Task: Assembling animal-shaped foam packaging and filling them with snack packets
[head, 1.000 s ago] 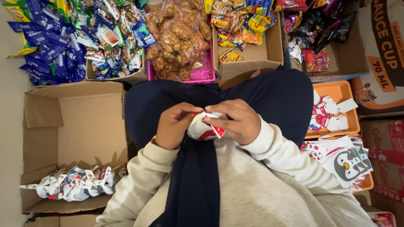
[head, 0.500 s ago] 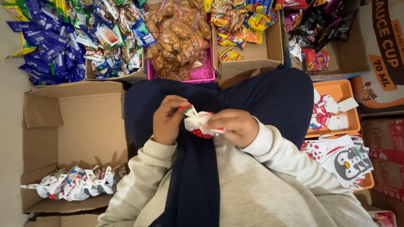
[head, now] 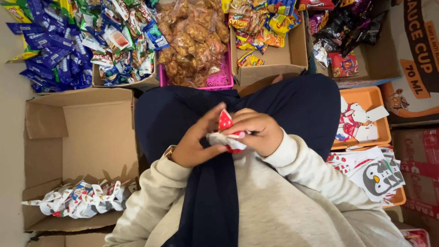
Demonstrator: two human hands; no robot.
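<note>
Both my hands meet over my lap, which is covered in dark blue cloth. My left hand point(head: 194, 142) and my right hand point(head: 256, 132) together hold a small red-and-white paper packet point(head: 226, 132), folded into a pouch with a red dotted flap sticking up. My left fingers pinch the flap side. My right hand cups the packet from the right. My sleeves are light grey.
An open cardboard box point(head: 91, 137) at my left holds a heap of finished packets point(head: 80, 201). Orange trays point(head: 366, 98) with flat printed papers point(head: 370, 171) stand at my right. Boxes of wrapped snacks point(head: 114, 41) and a pink basket point(head: 215, 80) line the far side.
The packet has been turned and folded between my hands; its red flap now stands upright. My left hand has shifted slightly lower along the packet.
</note>
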